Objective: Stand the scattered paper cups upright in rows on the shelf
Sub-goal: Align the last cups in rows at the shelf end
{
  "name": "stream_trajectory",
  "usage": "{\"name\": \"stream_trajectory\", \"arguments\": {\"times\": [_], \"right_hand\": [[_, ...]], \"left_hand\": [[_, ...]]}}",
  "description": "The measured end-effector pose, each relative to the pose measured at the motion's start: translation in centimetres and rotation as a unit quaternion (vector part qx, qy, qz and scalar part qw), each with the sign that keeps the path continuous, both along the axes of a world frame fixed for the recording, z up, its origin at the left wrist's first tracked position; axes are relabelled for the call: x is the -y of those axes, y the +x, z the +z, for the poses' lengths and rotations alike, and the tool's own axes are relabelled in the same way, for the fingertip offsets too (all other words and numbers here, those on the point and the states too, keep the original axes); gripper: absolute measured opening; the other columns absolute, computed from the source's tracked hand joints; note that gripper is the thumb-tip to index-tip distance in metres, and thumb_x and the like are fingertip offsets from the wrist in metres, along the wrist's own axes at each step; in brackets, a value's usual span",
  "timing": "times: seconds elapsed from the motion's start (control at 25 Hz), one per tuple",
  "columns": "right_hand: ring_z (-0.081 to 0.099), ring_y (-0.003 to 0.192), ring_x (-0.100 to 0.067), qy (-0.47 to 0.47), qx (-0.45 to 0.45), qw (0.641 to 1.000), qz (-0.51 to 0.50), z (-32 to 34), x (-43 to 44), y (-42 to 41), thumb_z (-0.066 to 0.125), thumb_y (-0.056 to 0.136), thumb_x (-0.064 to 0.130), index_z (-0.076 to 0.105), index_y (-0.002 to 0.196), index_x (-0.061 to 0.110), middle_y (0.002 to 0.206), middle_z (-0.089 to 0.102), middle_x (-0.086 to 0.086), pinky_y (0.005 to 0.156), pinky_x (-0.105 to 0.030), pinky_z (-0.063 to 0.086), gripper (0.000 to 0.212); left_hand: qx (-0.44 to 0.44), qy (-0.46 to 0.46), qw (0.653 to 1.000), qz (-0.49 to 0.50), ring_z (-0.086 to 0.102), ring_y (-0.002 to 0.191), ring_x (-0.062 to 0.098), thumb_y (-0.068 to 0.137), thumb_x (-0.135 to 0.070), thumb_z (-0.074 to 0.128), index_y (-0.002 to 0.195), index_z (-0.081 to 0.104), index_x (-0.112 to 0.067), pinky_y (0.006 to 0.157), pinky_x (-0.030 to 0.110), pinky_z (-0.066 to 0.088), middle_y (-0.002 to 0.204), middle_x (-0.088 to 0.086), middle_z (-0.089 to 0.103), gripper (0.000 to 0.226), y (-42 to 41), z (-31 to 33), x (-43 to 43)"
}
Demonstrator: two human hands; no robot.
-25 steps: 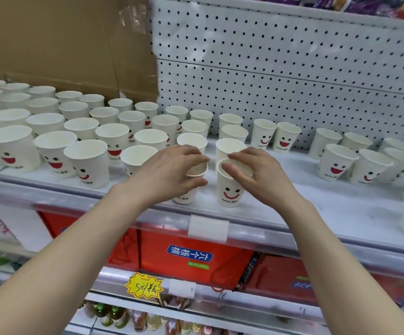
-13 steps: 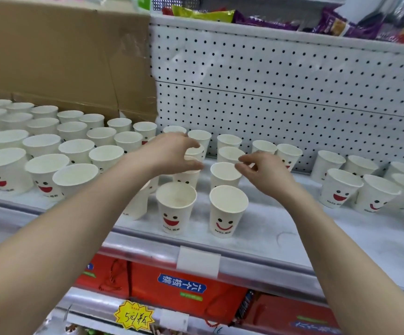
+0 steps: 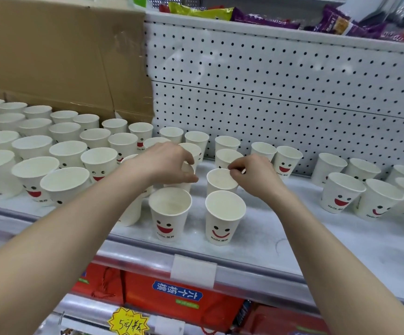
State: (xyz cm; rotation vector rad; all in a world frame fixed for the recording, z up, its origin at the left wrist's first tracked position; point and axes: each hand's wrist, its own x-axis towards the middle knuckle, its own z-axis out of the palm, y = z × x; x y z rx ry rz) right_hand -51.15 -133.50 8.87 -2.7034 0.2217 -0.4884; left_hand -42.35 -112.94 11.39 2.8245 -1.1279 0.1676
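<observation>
Closest to me, the front pair of cups (image 3: 169,213) stands upright near the edge of the white shelf (image 3: 268,252). Just behind, the left hand (image 3: 164,163) curls around a second-row cup (image 3: 184,186), and the right hand (image 3: 256,177) pinches the rim of its neighbour cup (image 3: 220,182). They look like thin, smooth, tapered paper with rolled rims. I'd guess they're super light, tippy and easy to crush, so grab the rim or wall gently. Leaning cups (image 3: 341,193) sit farther right, tidy rows (image 3: 68,153) on the left, and pegboard (image 3: 280,97) behind.

bright even light, soft shadows, wide-angle edge bending
</observation>
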Motion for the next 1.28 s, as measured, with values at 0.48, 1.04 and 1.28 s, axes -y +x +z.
{"name": "stream_trajectory", "arguments": {"times": [0.48, 1.04, 1.28], "right_hand": [[0.059, 0.111, -0.027, -0.051, -0.006, 0.986, -0.16, 1.3, 16.4, -1.3, 0.059, 0.088, 0.01, 0.065, 0.123, 0.023, 0.123, 0.063, -0.008, 0.094, -0.038, 0.047, 0.037], [0.052, 0.108, -0.03, -0.132, -0.137, 0.979, -0.068, 0.1, 21.2, 4.2, 0.061, 0.091, 0.018, 0.072, 0.109, 0.014, 0.119, 0.055, -0.01, 0.079, -0.028, 0.038, 0.022], [0.05, 0.116, -0.027, -0.092, -0.015, 0.992, -0.087, 1.0, 20.2, 0.4, 0.065, 0.089, 0.017, 0.065, 0.122, 0.02, 0.125, 0.059, -0.004, 0.089, -0.036, 0.046, 0.032]], "left_hand": [[0.042, -0.016, 0.987, -0.152, 0.053, 0.113, 0.018, 0.086, -0.033, 0.065, 0.122, 0.061, -0.028, 0.091, 0.033, 0.043, 0.123, -0.003, 0.059, 0.036, 1.7, 3.4, 16.2], [0.021, 0.102, 0.988, -0.116, 0.048, 0.068, 0.025, 0.088, -0.027, 0.062, 0.078, 0.059, -0.014, 0.057, 0.029, 0.033, 0.064, -0.001, 0.043, 0.016, 5.6, 0.2, 24.5], [0.006, 0.065, 0.991, -0.114, 0.058, 0.094, 0.025, 0.088, -0.03, 0.062, 0.104, 0.065, -0.023, 0.077, 0.035, 0.05, 0.1, 0.0, 0.064, 0.018, 4.9, 0.8, 23.8]]}}
